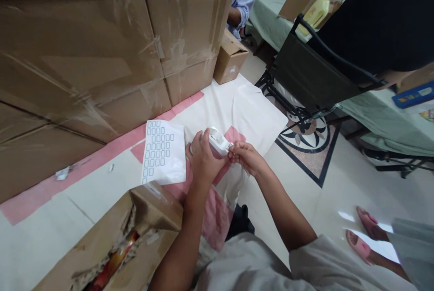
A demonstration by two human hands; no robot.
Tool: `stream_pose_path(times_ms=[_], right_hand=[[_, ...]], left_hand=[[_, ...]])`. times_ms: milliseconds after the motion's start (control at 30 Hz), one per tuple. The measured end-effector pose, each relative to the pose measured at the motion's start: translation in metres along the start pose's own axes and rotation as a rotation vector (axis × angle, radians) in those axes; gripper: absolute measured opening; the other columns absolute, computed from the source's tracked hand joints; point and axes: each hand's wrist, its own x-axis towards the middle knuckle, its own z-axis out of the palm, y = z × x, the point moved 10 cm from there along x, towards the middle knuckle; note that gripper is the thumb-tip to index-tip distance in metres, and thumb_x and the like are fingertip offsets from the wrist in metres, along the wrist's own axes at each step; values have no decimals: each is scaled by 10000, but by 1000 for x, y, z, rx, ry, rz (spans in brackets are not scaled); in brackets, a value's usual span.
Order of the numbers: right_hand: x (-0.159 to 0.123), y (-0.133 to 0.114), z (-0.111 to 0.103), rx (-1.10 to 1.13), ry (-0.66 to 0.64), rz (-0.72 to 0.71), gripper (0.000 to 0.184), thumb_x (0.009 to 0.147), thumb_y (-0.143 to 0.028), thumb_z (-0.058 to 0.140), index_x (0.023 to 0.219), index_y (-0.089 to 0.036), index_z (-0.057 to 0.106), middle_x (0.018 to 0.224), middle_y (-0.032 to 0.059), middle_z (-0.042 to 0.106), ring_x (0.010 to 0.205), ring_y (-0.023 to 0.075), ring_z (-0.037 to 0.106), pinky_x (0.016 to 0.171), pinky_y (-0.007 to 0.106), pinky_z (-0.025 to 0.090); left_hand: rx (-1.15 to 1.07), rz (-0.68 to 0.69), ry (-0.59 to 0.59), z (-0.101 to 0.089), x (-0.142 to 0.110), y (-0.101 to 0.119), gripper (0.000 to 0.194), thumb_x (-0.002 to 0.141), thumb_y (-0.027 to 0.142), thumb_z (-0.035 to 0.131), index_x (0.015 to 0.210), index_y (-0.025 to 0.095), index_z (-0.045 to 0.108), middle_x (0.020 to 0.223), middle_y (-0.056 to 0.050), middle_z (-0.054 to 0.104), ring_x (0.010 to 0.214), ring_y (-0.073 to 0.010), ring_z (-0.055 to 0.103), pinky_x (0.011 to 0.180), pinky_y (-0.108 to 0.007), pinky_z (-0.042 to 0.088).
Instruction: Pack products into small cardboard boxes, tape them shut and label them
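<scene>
One white device in left hand, narrow end at right hand.

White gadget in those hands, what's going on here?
A person holds the white gadget in their left hand, while the right hand touches its narrow end. A sheet with rows of small printed outlines lies beside the left hand. Taped cardboard cartons stand stacked beyond.

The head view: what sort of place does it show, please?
Probably an indoor packing or storage room: taped cardboard boxes are stacked along one side, a sheet of small printed rectangles lies near them, and a cloth-covered table stands beyond.
</scene>
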Motion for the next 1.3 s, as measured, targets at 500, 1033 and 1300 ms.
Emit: stream_pose_path(times_ms=[500, 1033, 1300], right_hand=[[7, 12, 0, 95, -100, -48, 463, 699, -406, 910, 622, -190, 508, 648, 2, 687, 557, 102, 602, 572, 224, 483], [9, 14, -8, 131, -111, -251, 526, 709, -511, 877, 658, -196, 459, 665, 7, 679, 575, 115, 603, 591, 241, 460], [-22, -3, -1, -172, -88, -621, 474, 850, -623, 692, 675, -215, 526, 685, 26, 628, 633, 175, 592, 640, 317, 485]], left_hand=[[24, 10, -20, 1, -1, 1, 966, 674, 580, 802, 1445, 139, 423, 1444, -230, 530, 1352, -362, 505, 1146, -511, 299], [17, 78, 43, 1, -6, 4, 822, 775, 489, 732, 1451, 145, 414, 1446, -243, 511, 1364, -384, 495, 1110, -570, 364], [-220, 335, 76, -21, -21, 21, 308, 921, 335, 563, 1198, 240, 660, 1408, -143, 515, 1335, -323, 490, 1078, -556, 440]])
